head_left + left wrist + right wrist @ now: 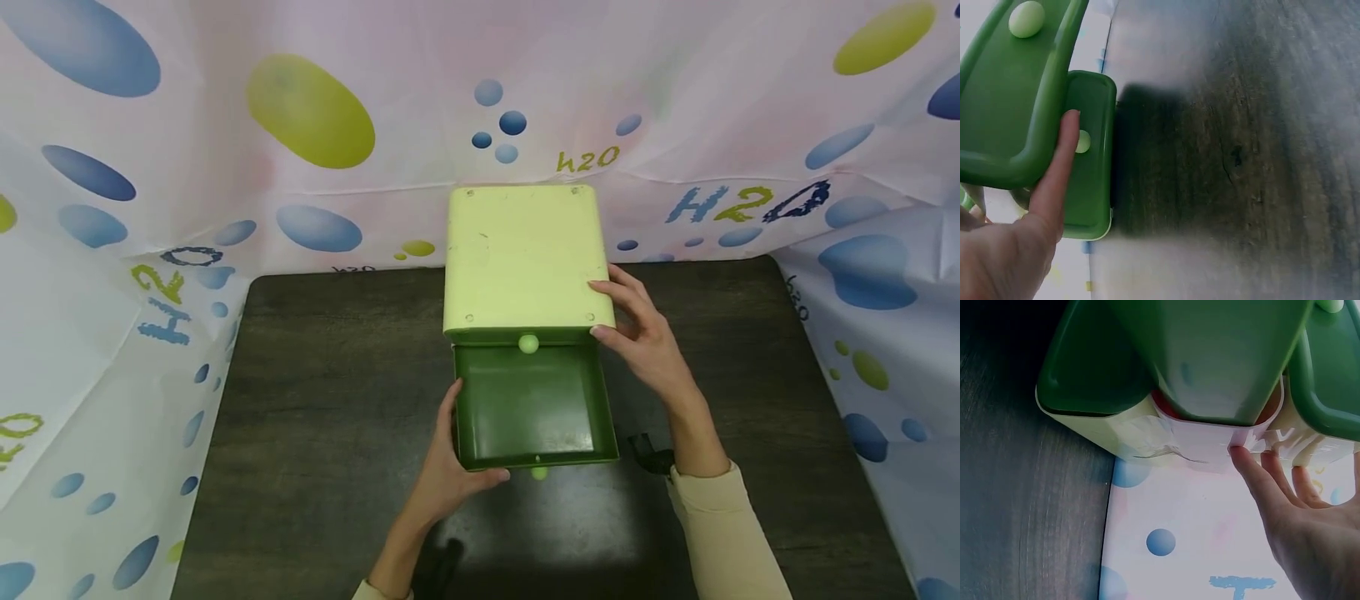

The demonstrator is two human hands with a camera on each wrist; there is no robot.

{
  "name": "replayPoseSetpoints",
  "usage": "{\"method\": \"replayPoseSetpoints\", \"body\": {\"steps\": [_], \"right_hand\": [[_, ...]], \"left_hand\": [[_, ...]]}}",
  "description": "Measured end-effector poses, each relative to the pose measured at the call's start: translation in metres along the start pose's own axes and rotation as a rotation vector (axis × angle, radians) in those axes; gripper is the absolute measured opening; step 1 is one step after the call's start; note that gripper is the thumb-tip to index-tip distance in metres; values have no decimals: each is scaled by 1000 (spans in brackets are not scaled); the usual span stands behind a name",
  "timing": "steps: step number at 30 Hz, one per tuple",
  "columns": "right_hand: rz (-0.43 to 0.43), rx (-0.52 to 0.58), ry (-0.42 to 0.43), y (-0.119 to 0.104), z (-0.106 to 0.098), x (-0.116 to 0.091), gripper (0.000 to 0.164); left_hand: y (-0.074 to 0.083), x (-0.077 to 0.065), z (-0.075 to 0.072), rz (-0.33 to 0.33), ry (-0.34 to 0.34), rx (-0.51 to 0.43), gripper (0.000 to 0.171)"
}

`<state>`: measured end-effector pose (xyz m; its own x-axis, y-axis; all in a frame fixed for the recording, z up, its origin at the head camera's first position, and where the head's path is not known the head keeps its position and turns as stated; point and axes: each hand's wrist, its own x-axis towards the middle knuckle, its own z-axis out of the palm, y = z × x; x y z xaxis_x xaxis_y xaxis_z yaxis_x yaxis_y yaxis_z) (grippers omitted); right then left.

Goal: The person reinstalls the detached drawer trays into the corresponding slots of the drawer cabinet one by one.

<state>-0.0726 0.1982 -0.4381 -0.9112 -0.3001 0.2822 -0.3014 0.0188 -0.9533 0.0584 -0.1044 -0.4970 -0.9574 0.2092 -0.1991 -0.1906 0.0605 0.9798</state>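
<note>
A small chest of drawers (528,254) with a pale yellow-green casing and green fronts stands at the table's back edge. Its middle drawer (525,404) is pulled far out toward me, and the dark green inside holds nothing. My left hand (444,467) holds this drawer by its front left corner, thumb along the front and fingers at the side. In the left wrist view the bottom drawer (1088,187) sits pushed in below it. With spread fingers, my right hand (641,329) touches the casing's right side and front right corner, steady against it.
Dark wood-look table (337,400) spreads to both sides of the chest. Behind it and at both sides hangs a white sheet (420,92) with blue and green spots and lettering. A small dark object (651,454) shows beside the right wrist.
</note>
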Motion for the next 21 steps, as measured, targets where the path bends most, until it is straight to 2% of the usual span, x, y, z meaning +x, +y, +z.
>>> {"method": "replayPoseSetpoints", "body": {"steps": [7,21], "right_hand": [[3,18,30,0,-3,2,56],[15,67,35,2,1,0,56]], "left_hand": [[4,15,-2,87,58,63,123],[3,22,-3,83,131,146,121]]}}
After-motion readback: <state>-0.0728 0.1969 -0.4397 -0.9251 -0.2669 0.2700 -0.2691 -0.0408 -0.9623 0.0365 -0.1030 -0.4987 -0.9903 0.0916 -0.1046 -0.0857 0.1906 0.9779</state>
